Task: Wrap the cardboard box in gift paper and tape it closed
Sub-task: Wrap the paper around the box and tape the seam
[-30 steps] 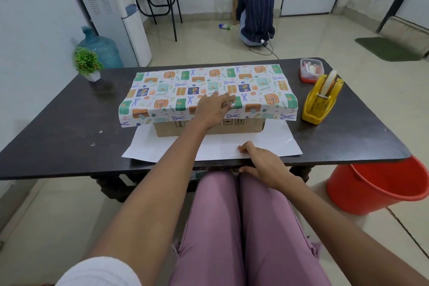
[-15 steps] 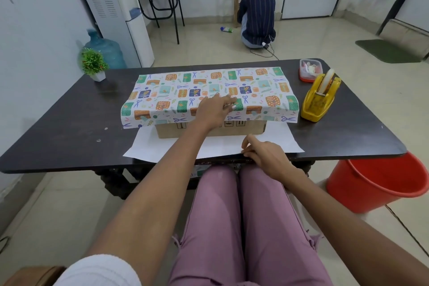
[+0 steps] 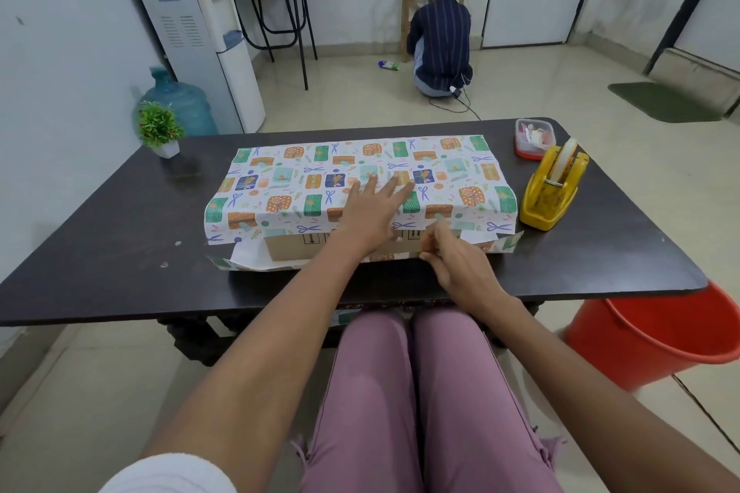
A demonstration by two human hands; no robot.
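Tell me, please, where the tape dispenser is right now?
In the head view, the yellow tape dispenser stands on the table's right side, beside the wrapped box, just before the small container.

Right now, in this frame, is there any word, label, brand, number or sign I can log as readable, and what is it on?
No text reads clearly.
Cardboard box: black handling marks on the near side, one a downward arrow; no words legible.
Water dispenser: a blue panel and a yellow sticker, both too blurred to read.
Gift paper: pictures only, presents and scissors, no lettering.
Tape dispenser: no readable marking.
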